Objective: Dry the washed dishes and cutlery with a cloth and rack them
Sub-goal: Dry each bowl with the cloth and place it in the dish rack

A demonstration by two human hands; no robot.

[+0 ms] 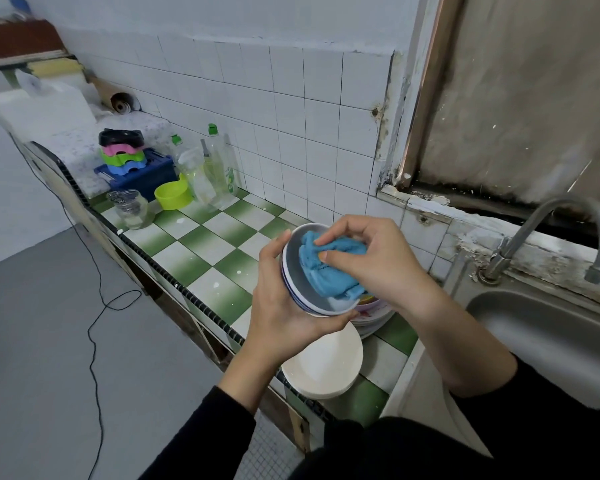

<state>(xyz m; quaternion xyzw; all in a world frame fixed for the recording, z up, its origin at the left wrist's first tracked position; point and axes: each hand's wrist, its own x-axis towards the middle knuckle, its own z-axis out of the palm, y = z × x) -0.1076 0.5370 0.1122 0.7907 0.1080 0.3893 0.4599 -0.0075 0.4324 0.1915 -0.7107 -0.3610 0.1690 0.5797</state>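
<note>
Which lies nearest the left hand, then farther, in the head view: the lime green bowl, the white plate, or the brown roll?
1. White plate, on the counter just below the left hand.
2. Lime green bowl, farther along the counter, beside the bottles.
3. Brown roll, at the far end.

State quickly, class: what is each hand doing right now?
Left hand: holds the bowl, fingers curled round its rim.
Right hand: pinches the blue cloth inside the bowl.
</note>
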